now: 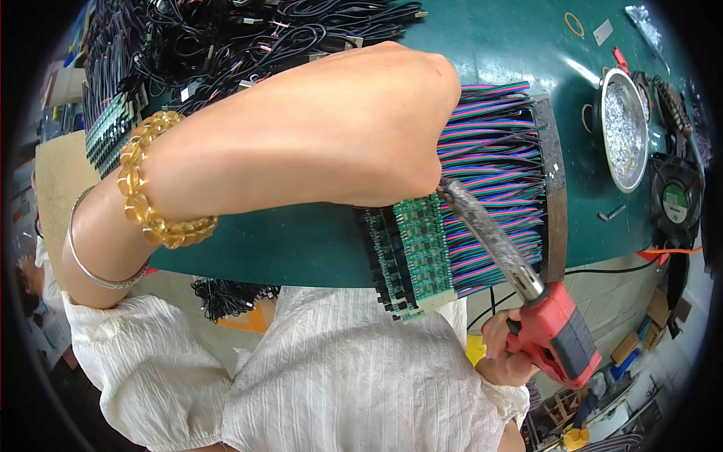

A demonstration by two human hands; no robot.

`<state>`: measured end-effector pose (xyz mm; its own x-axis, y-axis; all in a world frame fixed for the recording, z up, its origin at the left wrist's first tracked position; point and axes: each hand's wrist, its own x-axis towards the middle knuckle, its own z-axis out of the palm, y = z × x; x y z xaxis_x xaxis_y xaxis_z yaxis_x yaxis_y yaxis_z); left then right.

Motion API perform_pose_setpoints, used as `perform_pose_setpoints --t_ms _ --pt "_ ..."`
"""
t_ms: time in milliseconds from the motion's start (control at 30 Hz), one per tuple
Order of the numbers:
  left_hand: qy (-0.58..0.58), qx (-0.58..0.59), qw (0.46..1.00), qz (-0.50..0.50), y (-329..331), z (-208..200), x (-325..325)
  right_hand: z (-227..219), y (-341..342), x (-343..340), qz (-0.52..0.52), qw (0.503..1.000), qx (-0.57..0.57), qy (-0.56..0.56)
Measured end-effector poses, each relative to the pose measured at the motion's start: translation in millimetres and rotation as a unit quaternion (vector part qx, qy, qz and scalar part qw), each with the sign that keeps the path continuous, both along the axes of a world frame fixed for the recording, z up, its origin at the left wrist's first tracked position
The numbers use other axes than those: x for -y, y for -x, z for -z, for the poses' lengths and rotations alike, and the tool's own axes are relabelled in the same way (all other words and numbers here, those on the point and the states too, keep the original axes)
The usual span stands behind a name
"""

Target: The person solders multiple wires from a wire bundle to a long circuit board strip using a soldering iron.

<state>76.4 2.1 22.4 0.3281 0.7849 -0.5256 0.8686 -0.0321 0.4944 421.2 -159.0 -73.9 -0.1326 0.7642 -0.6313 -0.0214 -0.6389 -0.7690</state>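
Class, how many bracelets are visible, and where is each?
2: a yellow beaded bracelet nearer the left hand, and a thin silver bangle nearer the white sleeve. Sleeves may hide others.

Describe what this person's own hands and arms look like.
The left hand and right hand are gloveless. The left forearm wears a bracelet of translucent yellow beads and a thin silver bangle. The left sleeve is white, crinkled and loose.

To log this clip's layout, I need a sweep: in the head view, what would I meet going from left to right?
Yellow bead bracelet → green circuit boards → striped bundle of coloured wires → brown bar → round metal bowl → black fan.
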Motion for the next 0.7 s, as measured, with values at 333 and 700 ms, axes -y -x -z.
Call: perform_pose_setpoints --t_ms 333,700 --pt "-0.012 0.024 1.000 -0.011 1.3 -0.1 3.5 -16.3 37.1 -22.0 -0.178 0.937 0.021 -0.301" --pt "0.006 0.007 1.000 -0.016 0.8 -1.7 2.1 -2.1 21.6 -23.1 -0.206 0.933 -0.076 -0.286"
